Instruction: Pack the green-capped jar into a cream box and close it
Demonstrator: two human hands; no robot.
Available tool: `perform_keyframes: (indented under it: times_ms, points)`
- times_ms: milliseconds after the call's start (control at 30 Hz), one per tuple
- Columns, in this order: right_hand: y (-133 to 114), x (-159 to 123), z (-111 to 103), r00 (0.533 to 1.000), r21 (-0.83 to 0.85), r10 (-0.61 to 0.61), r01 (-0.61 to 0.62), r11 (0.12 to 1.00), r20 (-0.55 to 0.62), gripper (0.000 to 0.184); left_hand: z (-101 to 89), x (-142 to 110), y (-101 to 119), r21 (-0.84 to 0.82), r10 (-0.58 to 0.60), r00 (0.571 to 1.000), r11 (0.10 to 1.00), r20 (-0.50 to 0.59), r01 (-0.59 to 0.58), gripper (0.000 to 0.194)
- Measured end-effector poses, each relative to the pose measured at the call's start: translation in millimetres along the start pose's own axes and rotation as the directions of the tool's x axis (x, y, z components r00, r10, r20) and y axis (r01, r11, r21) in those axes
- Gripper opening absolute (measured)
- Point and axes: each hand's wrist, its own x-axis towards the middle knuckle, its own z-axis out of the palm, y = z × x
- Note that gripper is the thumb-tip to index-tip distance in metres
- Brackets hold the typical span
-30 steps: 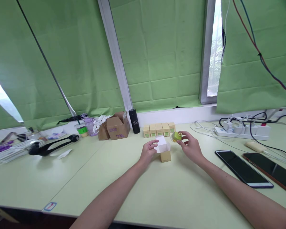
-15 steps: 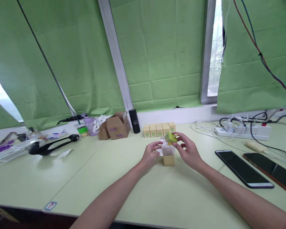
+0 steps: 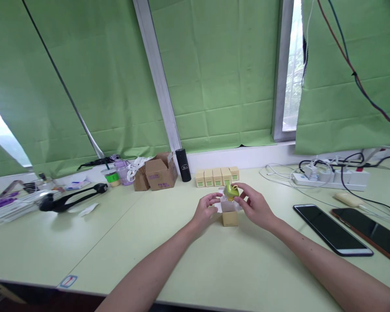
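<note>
The right hand [image 3: 254, 208] pinches the green toy [image 3: 231, 191] between thumb and fingers, just above the open box [image 3: 230, 219] on the table [image 3: 214, 271]. The left hand [image 3: 204, 212] curls at the box's white flap [image 3: 219, 207] — whether it grips or merely touches, I cannot tell. Behind stand small boxes [image 3: 217, 175] with green labels, a black bottle [image 3: 182, 162] with pale lettering and a brown carton [image 3: 159, 177] with purple print — all too small to read.

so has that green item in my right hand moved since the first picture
Yes, to the left: judged against the row of small boxes, the green item in the right hand has shifted inward from the row's right end.
</note>
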Motion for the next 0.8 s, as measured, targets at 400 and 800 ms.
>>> perform_keyframes:
  times_ms: [400,800]
  points:
    - [-5.3,-4.9,-1.0,0.995,-0.104,-0.012,0.023,0.994,0.097,0.031,0.1,-0.5,-1.0,0.025,0.027,1.000,0.999,-0.003,-0.027,0.054]
    - [-10.6,-8.7,-0.3,0.985,-0.182,0.001,0.031,0.983,0.174,0.027,0.1,-1.4,-1.0,0.068,0.044,0.999,0.997,-0.030,-0.042,0.052]
